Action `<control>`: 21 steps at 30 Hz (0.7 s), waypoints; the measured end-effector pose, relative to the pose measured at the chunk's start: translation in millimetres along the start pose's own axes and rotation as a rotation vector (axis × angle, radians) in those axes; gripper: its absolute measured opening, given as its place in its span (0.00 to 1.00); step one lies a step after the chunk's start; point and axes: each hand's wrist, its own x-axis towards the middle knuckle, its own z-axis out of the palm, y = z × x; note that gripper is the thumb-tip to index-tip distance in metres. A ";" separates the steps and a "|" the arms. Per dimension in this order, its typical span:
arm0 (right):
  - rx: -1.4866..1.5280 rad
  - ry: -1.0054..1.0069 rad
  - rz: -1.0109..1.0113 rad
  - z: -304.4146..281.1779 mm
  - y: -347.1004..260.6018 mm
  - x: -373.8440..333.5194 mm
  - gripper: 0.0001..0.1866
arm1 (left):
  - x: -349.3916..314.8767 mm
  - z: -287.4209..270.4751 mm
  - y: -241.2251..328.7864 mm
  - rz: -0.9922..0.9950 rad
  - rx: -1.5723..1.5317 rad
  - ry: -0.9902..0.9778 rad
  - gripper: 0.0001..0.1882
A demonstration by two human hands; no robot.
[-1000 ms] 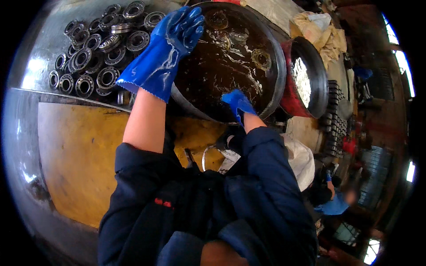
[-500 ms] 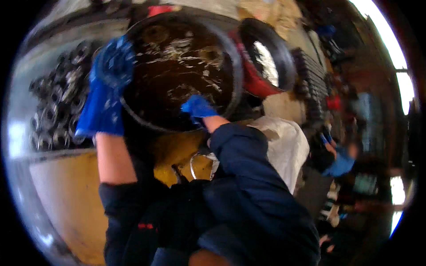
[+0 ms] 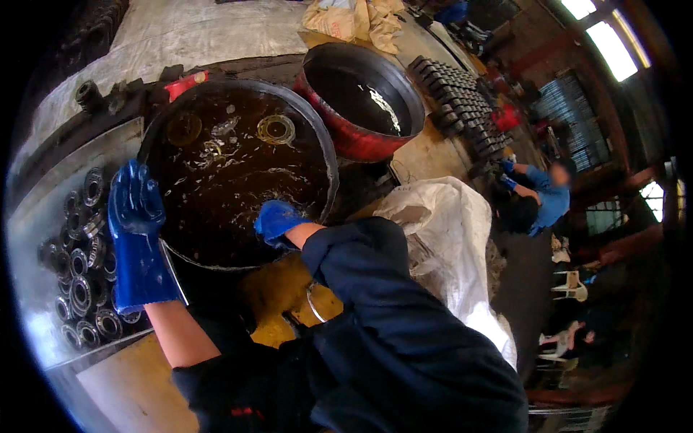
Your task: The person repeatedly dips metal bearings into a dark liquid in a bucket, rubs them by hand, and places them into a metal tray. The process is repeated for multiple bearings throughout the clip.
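Observation:
A large round drum [image 3: 333, 169] of dark brown liquid stands before me. One ring bearing [image 3: 276, 130] shows at the liquid's surface and a fainter, darker ring [image 3: 184, 128] lies to its left. My left hand [image 3: 137, 202], in a long blue rubber glove, is at the drum's left rim, palm up, fingers stretched and slightly curled, with nothing visible in it. Beside it, several steel bearings [image 3: 81, 292] lie heaped on a metal tray. My right hand [image 3: 278, 222], also blue-gloved, reaches over the drum's near right side; its fingers are hidden from view.
A red tub [image 3: 346, 141] with dark liquid stands right of the drum. Beyond it sit rows of dark metal parts [image 3: 455, 97]. A white sack [image 3: 447, 224] is at my right. Farther right, another person [image 3: 545, 198] in blue works. A red object [image 3: 186, 84] touches the drum's far rim.
The view has shifted, so the drum sits lower and farther left. My left hand, earlier blurred with a ring-like shape at it, now shows its palm. My right hand stays over the drum's near side.

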 end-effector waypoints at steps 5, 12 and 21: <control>-0.237 -0.113 0.177 -15.9 -20.7 21.9 0.18 | -1.0 5.1 -8.3 -0.004 0.020 0.027 0.18; -0.028 -0.035 0.171 -36.3 -19.8 10.0 0.15 | -11.1 4.8 7.6 0.038 0.029 0.066 0.20; 0.253 0.062 0.305 -4.7 6.1 -31.0 0.10 | -23.7 31.7 -18.2 0.008 0.021 0.146 0.22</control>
